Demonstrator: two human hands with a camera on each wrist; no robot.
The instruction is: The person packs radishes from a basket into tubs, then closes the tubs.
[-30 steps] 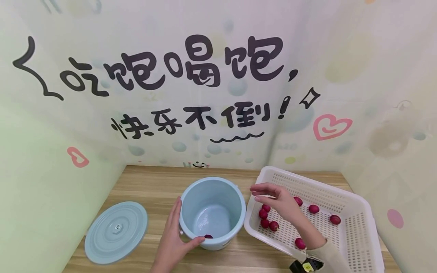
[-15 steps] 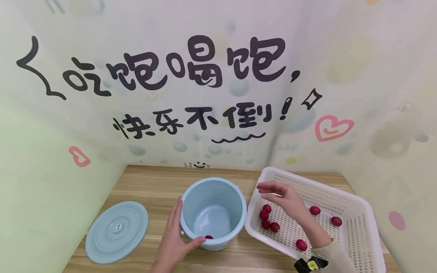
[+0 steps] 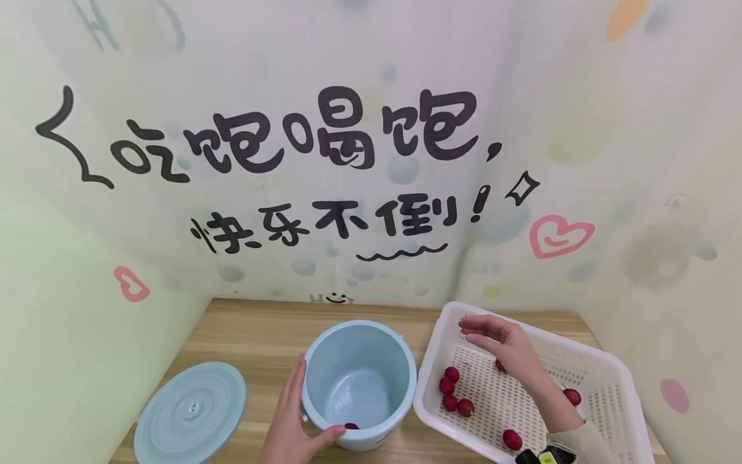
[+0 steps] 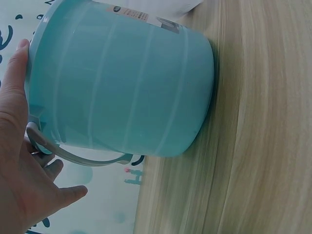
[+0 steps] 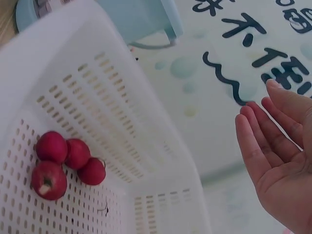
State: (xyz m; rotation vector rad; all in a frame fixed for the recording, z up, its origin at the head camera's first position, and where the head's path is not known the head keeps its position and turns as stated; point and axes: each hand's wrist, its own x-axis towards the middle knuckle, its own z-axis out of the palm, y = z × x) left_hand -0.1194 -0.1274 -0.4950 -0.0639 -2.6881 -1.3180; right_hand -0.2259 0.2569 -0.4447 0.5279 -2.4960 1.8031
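Observation:
A light blue plastic bucket [image 3: 371, 361] stands upright in the middle of the table, with a dark red radish [image 3: 351, 426] at its bottom near the front wall. My left hand [image 3: 294, 422] rests against the bucket's left side, fingers extended and thumb on the rim. Its other fingers spread close to the grey handle [image 4: 73, 155] in the left wrist view. My right hand [image 3: 513, 351] hovers over the white basket [image 3: 608, 357], fingers lightly bent and holding nothing. Several red radishes [image 5: 49, 180] lie clustered in one corner of the basket; a few others [image 3: 513, 440] are scattered.
A round light blue lid [image 3: 191, 412] lies on the wooden table [image 3: 261, 322] to the left of the bucket. The basket's left corner comes close to the bucket. A wall with large black lettering [image 3: 348, 129] rises behind.
My right hand has moved right, from beside the bucket to farther over the basket. The left hand keeps its place on the bucket. The head view has tilted up slightly.

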